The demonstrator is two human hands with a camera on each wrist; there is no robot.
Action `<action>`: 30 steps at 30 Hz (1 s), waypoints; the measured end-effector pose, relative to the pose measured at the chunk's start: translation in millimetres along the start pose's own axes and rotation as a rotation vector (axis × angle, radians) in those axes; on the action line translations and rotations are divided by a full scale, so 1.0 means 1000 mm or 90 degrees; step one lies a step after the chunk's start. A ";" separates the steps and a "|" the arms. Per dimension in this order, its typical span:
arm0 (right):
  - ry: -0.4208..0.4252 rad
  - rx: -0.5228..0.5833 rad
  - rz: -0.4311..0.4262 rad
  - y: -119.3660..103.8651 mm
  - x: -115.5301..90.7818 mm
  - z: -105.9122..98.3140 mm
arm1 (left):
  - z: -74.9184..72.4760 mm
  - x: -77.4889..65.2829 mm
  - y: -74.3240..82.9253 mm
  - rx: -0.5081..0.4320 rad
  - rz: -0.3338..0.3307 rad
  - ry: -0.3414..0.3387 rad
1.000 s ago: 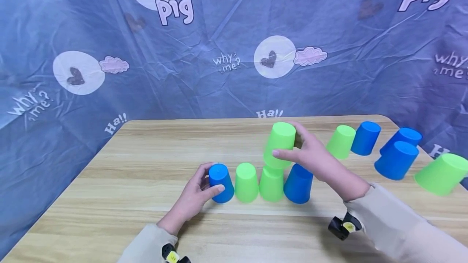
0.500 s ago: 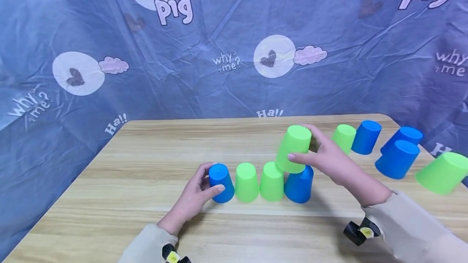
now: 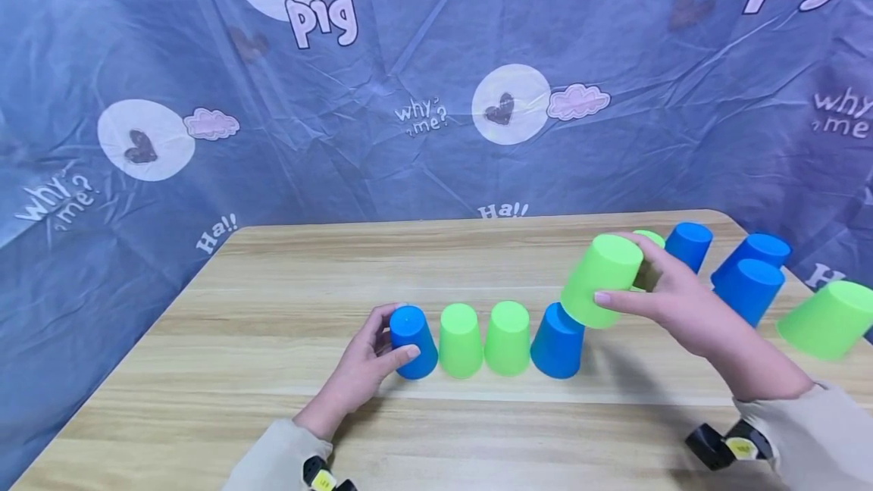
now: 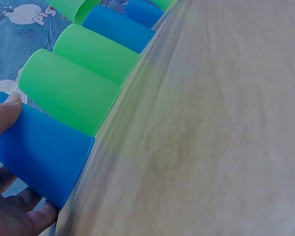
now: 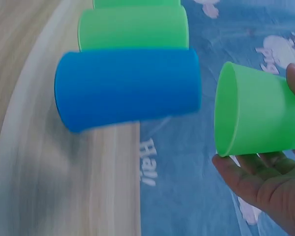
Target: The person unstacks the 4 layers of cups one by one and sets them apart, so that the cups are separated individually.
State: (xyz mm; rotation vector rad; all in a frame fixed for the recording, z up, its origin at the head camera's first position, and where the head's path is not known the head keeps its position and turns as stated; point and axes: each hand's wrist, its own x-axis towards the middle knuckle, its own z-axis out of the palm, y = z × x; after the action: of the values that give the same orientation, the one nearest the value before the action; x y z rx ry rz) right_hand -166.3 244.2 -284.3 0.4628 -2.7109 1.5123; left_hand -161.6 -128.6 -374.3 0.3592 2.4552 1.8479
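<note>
Four tapered, plastic-looking cups stand mouth down in a row on the pale wood-grain table (image 3: 286, 286): a left-end blue cup (image 3: 409, 324), an inner green cup (image 3: 460, 343), another inner green cup (image 3: 508, 339) and a right-end blue cup (image 3: 557, 351). The left hand (image 3: 361, 371) grips the left-end blue cup; the right hand (image 3: 682, 311) grasps a raised bright green plastic-looking cup (image 3: 600, 279), tilted, near the top of the right-end blue cup.

Good handling, I judge, means levelling the raised cup before its rim meets any surface and keeping that rim clear of the right-end blue cup. The left hand should steady without pushing sideways, since the row stands close together.

The head view overlaps the raised cup with the right-end blue cup; the right wrist view shows a gap between them and the hollow mouth. The left wrist view shows a fingertip close to the left-end cup's rim, hidden from the head camera.
</note>
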 end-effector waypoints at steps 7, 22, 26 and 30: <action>-0.004 0.058 -0.089 0.026 -0.015 -0.025 | 0.000 -0.001 -0.001 -0.005 -0.008 0.004; 0.087 0.046 -0.055 0.077 -0.046 -0.066 | 0.001 -0.001 -0.001 -0.003 -0.002 0.008; 0.106 0.061 -0.028 0.088 -0.053 -0.073 | 0.002 -0.001 -0.002 -0.007 -0.002 0.013; 0.112 0.113 -0.023 0.102 -0.058 -0.078 | 0.002 -0.001 -0.004 -0.013 0.002 0.015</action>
State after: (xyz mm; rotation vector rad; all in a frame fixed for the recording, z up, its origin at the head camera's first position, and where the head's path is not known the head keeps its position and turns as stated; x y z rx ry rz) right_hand -147.8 374.1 -335.6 0.3609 -2.4371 1.7039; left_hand -160.8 -127.5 -378.5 0.3418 2.4507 1.8870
